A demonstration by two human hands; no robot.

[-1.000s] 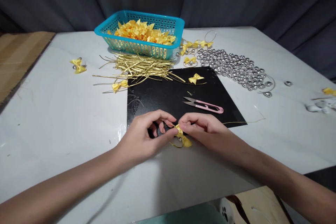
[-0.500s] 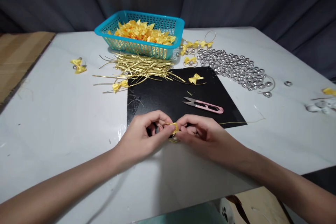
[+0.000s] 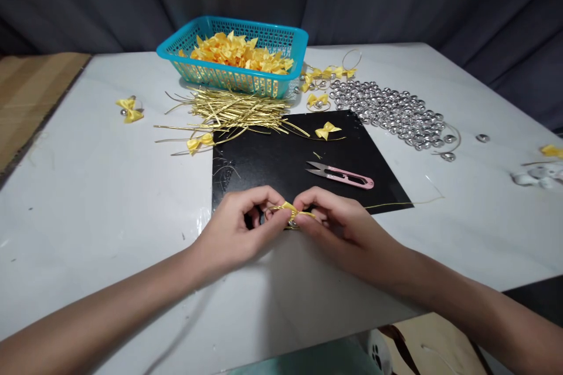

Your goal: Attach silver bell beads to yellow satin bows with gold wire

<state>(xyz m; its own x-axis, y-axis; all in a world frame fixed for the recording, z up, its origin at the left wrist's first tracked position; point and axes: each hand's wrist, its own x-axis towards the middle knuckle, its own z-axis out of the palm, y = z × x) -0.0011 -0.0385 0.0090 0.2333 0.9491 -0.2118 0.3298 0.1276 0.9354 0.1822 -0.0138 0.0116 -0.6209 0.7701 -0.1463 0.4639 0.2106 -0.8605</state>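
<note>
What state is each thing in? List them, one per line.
Left hand: pinching the bow.
Right hand: pinching the bow.
Bow: held between both hands, gold wire around it.
Snips: lying untouched on the black mat.
Basket: heaped with bows.
Wires: loose pile.
Beads: spread flat.

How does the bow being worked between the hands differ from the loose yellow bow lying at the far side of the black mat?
The held bow is pinched by the left hand and right hand and wound with gold wire; the loose bow lies flat, spread and untouched on the black mat. The held bow is mostly hidden, the loose one fully visible. Both are yellow ribbon.
</note>
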